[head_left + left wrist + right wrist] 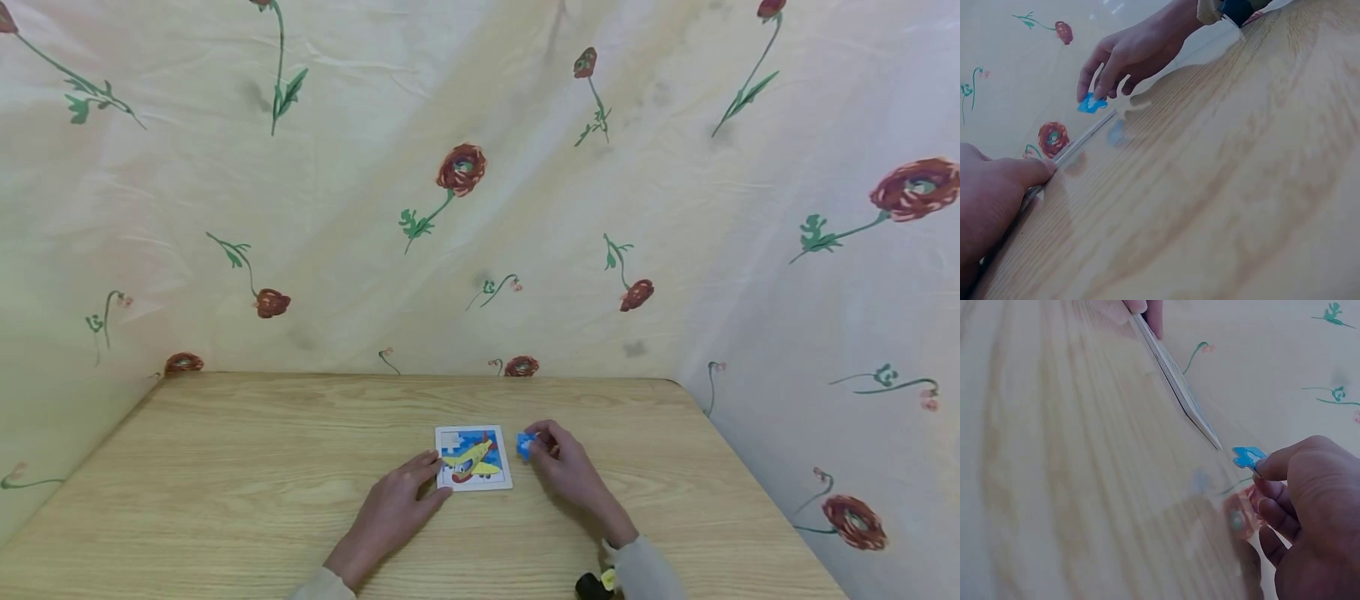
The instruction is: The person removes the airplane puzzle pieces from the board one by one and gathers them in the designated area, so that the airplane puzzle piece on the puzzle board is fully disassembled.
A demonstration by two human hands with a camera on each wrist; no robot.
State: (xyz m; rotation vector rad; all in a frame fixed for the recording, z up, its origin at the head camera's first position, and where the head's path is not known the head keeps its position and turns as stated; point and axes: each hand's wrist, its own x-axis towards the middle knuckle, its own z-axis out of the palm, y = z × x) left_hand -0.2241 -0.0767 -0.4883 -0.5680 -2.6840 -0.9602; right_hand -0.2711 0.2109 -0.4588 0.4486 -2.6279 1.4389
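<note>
A small square jigsaw puzzle tray [480,485] with a white border lies on the table, showing a yellow cartoon airplane on blue. Its upper left part shows a bare white patch. My left hand [397,508] holds the tray at the lower left corner, fingers along the left edge and thumb at the bottom edge. Just right of the tray, my right hand [573,475] pinches a blue and white puzzle piece [1246,457] between thumb and forefinger. In the left wrist view the piece [1092,103] is above the tabletop, its reflection showing below.
The wooden table [247,475] reaches back to a cloth backdrop [337,208] printed with red flowers, which also hangs along both sides. A black object with a yellow part [596,585] shows beside the right sleeve at the bottom of the head view.
</note>
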